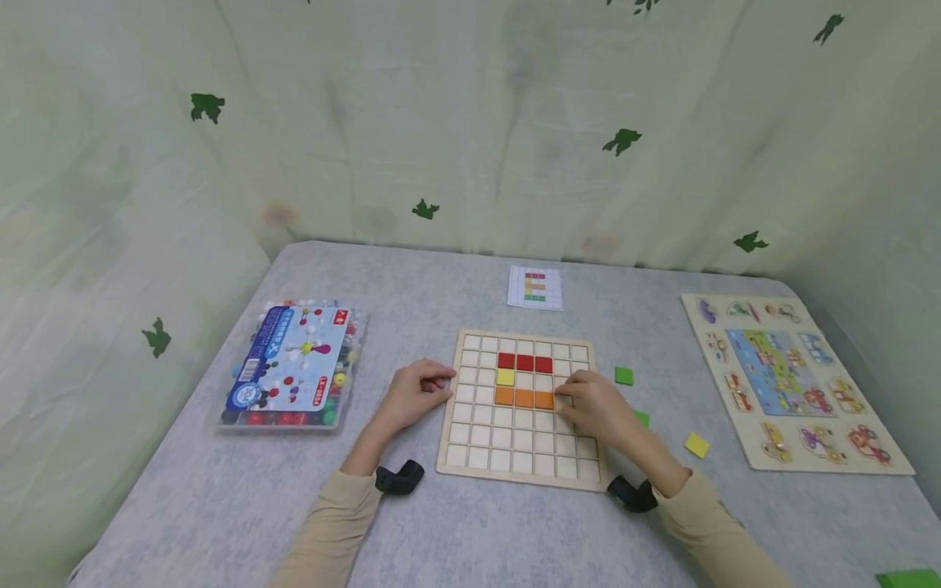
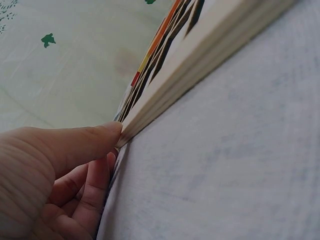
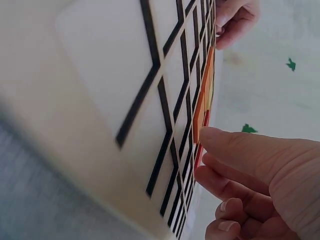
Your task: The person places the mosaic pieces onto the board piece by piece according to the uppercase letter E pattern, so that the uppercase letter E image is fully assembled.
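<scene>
A square wooden grid board (image 1: 520, 483) with white cells lies on the table. Red tiles (image 1: 525, 363) form one row on it, a yellow tile (image 1: 505, 376) sits below their left end, and orange tiles (image 1: 524, 398) make a lower row. At the board's left edge my left hand (image 1: 416, 392) rests its thumb and fingertips against the wooden side; in the left wrist view its other fingers curve inward. My right hand (image 1: 599, 408) is over the right part of the board, its thumb touching the rightmost orange tile (image 3: 197, 120). Its index finger is apart from the thumb.
Loose green tiles (image 1: 624, 376) and a yellow tile (image 1: 696, 445) lie right of the board. A pattern card (image 1: 535, 288) is behind it. At left stands a clear box of molecule-model parts (image 1: 292, 367); at right, a wooden picture puzzle (image 1: 797, 384).
</scene>
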The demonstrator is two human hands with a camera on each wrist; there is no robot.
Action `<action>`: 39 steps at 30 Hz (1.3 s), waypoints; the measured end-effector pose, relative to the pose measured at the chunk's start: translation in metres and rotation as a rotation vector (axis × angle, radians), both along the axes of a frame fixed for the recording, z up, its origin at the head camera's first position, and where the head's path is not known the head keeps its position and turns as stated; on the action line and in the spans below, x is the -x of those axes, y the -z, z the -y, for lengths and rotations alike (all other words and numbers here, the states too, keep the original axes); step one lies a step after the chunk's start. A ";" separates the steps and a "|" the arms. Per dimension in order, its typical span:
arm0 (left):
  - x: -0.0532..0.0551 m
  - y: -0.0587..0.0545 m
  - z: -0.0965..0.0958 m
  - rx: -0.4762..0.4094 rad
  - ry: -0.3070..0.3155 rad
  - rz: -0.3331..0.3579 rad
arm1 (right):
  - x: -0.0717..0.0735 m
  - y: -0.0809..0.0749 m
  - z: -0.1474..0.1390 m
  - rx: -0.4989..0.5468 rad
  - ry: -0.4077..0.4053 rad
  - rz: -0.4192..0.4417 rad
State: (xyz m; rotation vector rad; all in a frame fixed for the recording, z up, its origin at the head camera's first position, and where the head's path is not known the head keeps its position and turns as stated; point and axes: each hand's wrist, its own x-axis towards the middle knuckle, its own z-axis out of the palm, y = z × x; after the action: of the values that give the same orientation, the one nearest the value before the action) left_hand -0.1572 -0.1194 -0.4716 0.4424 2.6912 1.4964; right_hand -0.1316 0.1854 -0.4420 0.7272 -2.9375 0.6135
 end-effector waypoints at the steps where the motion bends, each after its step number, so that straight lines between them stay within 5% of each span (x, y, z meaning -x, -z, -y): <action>1: 0.000 0.000 0.000 0.001 0.001 -0.001 | -0.001 0.000 -0.002 0.005 0.011 0.008; 11: 0.001 0.002 0.002 -0.019 0.006 0.009 | -0.013 -0.007 -0.040 0.009 0.145 0.077; 26: 0.002 0.004 0.001 -0.023 0.000 0.007 | -0.041 -0.018 -0.111 -0.008 0.281 0.051; 39: 0.003 0.005 0.001 -0.019 0.004 0.009 | -0.056 -0.014 -0.140 -0.065 0.379 0.111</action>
State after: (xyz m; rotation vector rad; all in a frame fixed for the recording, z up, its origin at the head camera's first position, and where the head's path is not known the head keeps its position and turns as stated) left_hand -0.1599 -0.1208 -0.4764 0.4405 2.6700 1.5205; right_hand -0.0758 0.3251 -0.4280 0.1306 -3.0845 0.5381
